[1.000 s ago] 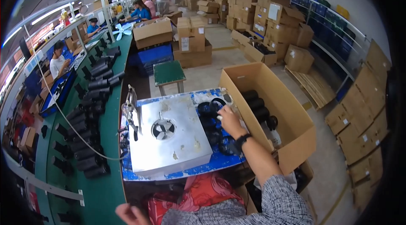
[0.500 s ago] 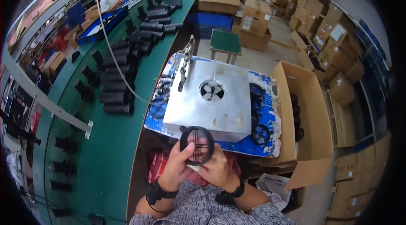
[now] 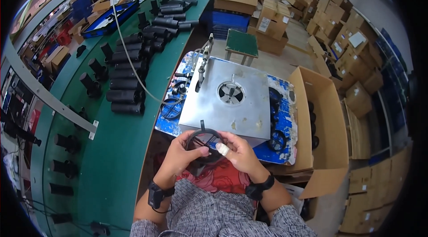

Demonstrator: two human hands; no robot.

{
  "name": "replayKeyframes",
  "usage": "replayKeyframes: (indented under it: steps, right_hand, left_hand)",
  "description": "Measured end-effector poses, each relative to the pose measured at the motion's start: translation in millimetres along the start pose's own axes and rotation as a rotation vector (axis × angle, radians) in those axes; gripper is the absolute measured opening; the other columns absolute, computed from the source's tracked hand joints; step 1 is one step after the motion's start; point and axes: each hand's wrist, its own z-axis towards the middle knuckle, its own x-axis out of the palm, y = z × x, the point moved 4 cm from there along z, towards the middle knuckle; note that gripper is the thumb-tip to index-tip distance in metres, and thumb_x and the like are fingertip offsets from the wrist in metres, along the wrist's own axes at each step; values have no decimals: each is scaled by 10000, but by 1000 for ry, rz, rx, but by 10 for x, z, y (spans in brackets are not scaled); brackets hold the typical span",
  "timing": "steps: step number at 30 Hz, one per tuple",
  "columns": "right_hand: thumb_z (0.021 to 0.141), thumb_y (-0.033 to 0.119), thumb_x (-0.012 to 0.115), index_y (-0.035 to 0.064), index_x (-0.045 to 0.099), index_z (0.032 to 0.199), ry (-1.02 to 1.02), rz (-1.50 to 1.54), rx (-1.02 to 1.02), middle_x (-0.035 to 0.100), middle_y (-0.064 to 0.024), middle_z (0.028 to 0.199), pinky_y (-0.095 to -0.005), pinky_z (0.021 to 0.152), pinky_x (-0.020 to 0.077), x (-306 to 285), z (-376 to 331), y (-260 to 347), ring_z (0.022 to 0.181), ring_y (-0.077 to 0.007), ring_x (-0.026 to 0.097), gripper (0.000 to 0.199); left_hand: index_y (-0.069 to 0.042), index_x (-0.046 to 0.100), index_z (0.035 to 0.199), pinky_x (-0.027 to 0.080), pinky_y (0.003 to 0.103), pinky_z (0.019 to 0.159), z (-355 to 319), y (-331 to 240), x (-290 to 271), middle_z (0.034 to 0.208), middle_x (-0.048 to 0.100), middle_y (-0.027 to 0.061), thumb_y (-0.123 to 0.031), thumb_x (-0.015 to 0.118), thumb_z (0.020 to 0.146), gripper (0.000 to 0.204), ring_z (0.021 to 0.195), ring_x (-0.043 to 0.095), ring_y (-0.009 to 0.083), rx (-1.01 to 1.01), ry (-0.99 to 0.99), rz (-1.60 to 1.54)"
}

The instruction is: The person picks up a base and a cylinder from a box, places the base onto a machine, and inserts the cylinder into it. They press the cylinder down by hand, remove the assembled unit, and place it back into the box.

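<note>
- Your left hand [image 3: 180, 154] and right hand [image 3: 240, 152] are together, both gripping a black ring [image 3: 204, 144].
- You hold the ring over your lap, just before the metal box [image 3: 225, 103].
- An open cardboard box [image 3: 327, 125] stands to your right.

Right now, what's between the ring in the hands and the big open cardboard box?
In the head view, another black ring lies on the blue mat between the held black ring and the cardboard box.
</note>
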Motion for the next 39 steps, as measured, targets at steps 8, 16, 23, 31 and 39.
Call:
replayKeyframes:
  steps: [8, 16, 23, 31, 39]
  right_hand:
    - [1067, 63, 625, -4, 503, 1492, -48, 17, 79, 672, -41, 1124, -225, 698, 502, -152, 174, 255, 819, -55, 605, 447]
    - [1024, 158, 665, 6, 388, 1401, -58, -581, -206, 652, -101, 1002, -329, 712, 551, -588, 479, 1171, 849, -209, 688, 492]
    - [880, 217, 743, -44, 377, 1297, -335, -1073, -222, 672, -255, 1018, -508, 834, 588, -671, 856, 906, 933, -479, 715, 613]
    - [867, 205, 747, -46, 380, 1222, -442, -1039, -18, 664, -387, 1108, -584, 832, 591, -877, 1222, 505, 962, -540, 703, 569]
    - [859, 160, 734, -37, 454, 1244, -537, -1138, -64, 619, -367, 1182, -585, 886, 587, -1025, 1368, 371, 987, -535, 695, 515]
  left_hand:
    - [2, 572, 1380, 585, 292, 901, 282, -58, 72, 1115, 703, 50, -27, 742, 991, 426, 1009, 680, 114, 107, -43, 13]
    - [18, 405, 1425, 556, 278, 917, 588, -432, 607, 1168, 633, 100, -31, 639, 1054, 441, 1034, 652, 141, 254, 51, -94]
    - [-22, 366, 1362, 518, 303, 758, 1418, -80, 558, 1192, 651, 145, -36, 580, 1066, 366, 998, 677, 193, 673, -163, 332]
    - [-5, 450, 1318, 390, 565, 967, 1764, -213, 542, 1156, 674, 256, -133, 658, 972, 423, 1094, 635, 461, 485, -298, 881]
    - [-49, 521, 1265, 350, 597, 959, 2055, -284, 592, 1125, 697, 188, -168, 713, 922, 411, 1151, 604, 429, 405, -390, 1091]
